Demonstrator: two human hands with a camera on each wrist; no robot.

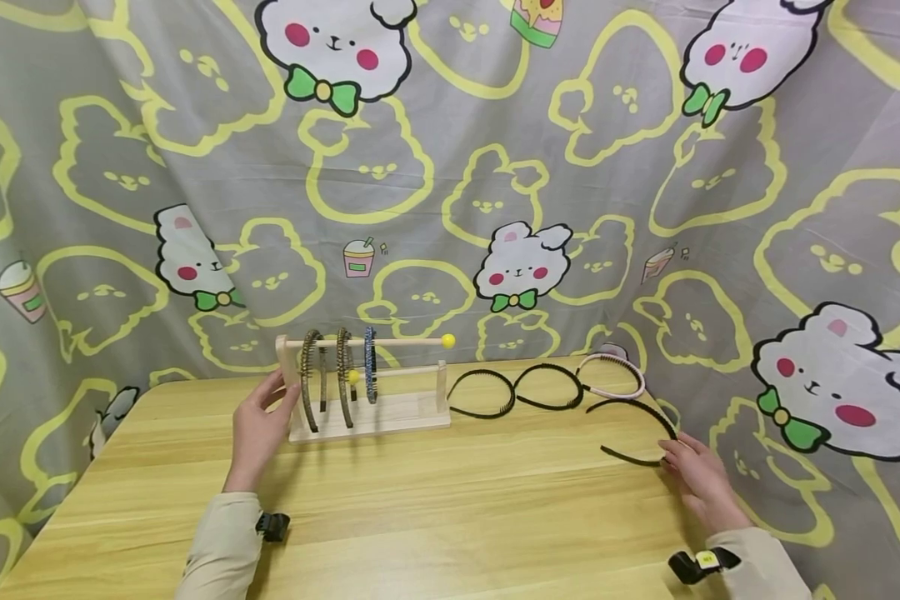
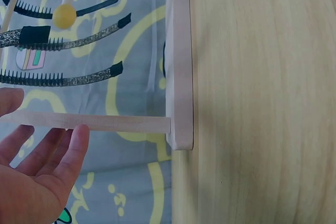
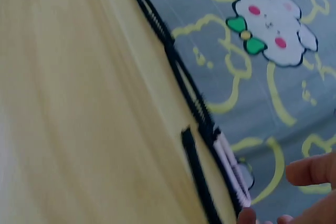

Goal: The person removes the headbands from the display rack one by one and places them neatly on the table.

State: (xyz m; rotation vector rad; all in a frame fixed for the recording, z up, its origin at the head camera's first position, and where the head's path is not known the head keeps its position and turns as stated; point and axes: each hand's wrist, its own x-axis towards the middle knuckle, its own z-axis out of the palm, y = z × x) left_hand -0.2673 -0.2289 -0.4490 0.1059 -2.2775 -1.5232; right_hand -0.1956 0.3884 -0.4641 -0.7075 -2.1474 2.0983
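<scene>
At the left, my left hand (image 1: 261,425) holds the left upright of a wooden headband rack (image 1: 427,408), thumb on one side and fingers on the other (image 2: 52,153). Two dark glittery headbands (image 1: 309,387) and a blue one (image 1: 371,375) hang from its upper rod. On the right, my right hand (image 1: 701,475) is at the curved part of a black headband (image 1: 630,458) whose ends point left. In the right wrist view the thumb and fingers stand apart; the headband (image 3: 199,177) runs out of the picture near the fingertips, so contact is unclear.
Two black toothed headbands (image 1: 483,415) and a pink-and-black one (image 1: 641,383) lie in a row along the back edge of the wooden table (image 1: 435,517). A grey patterned curtain (image 1: 450,167) hangs behind and beside it. Yellow balls (image 1: 448,341) cap the rack's rods.
</scene>
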